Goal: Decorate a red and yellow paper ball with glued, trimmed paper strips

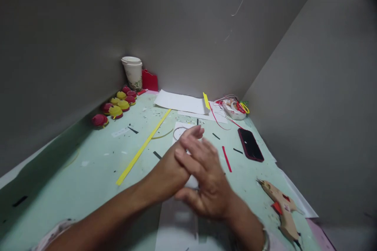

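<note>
Above the middle of the table, my two hands are pressed together. My left hand (172,164) is turned on its side with its fingers stretched away from me, partly hidden behind the other hand. Across it lies my right hand (207,180), slightly blurred, fingers and thumb apart and touching the left hand. No object shows in either one. Below them is a white paper sheet (176,227), and a thin ring (176,133) lies at its far end. A long yellow strip (141,151) runs along the left, and a short red strip (226,159) lies to the right.
Several red and yellow rounded pieces (116,111) and a paper cup (134,72) stand at the back left. White sheets (182,101) lie at the back, near a box with yellow-handled scissors (244,107). On the right are a phone (251,145) and a glue gun (282,208).
</note>
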The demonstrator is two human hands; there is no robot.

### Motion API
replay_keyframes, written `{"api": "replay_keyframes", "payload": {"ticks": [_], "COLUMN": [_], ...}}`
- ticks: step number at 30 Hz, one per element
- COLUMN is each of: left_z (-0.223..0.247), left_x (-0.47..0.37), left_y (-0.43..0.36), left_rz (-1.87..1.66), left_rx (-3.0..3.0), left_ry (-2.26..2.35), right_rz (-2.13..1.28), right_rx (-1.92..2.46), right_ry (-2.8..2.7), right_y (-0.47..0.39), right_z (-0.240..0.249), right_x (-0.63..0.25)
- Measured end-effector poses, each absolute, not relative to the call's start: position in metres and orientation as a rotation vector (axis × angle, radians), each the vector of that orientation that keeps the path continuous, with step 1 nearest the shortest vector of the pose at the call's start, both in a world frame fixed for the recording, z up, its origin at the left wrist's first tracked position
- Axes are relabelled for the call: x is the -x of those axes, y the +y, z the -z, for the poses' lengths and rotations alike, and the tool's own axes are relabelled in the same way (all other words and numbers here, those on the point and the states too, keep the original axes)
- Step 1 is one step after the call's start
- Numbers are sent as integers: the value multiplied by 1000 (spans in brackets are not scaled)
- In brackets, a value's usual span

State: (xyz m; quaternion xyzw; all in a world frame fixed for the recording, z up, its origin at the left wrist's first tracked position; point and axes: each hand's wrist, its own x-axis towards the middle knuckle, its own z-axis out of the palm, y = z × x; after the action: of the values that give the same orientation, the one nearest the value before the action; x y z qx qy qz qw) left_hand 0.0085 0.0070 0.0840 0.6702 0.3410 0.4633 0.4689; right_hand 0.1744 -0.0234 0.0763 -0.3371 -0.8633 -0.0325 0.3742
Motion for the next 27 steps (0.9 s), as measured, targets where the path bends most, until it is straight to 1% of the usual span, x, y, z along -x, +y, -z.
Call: {"api": "replay_keyframes", "payload": {"ticks": [2,4,6,8,11,15,22,24,27], "left_z": [-97,-103,-98,-81,-48,-18,-14,-16,-17], "left_x": [-3,8,19,24,23,17,14,14,13], "left_y": [-4,1,18,36,51,47,41,41,41], "left_rz": [-1095,-1230,-1393,-1431,-1355,-1311,-1281,-1260,-1178], "left_rx": [-1685,-1615,-1434,-1372,-1353,-1403,-1370,-1311,-1187], "left_ry": [799,878,1023,1143,1233,1310,1164,1117,1011], "right_rz": [126,127,36,-115,-309,-401,-463,-574,-866], "right_rx": [1140,1351,1411,1410,1398,1347,1309,1325,1272], "right_ry": [-2090,-1949,-1987,-2092,-2195,-2237,-2166,-2061,-1812], "right_y": [-17,-9,-6,-7,-11,-10,3,5,9], "right_z": [-78,-79,-78,-73,-61,-44,-28,-31,-40], "right_x": [-190,-209,-220,-220,-208,-192,-185,-189,-198]}}
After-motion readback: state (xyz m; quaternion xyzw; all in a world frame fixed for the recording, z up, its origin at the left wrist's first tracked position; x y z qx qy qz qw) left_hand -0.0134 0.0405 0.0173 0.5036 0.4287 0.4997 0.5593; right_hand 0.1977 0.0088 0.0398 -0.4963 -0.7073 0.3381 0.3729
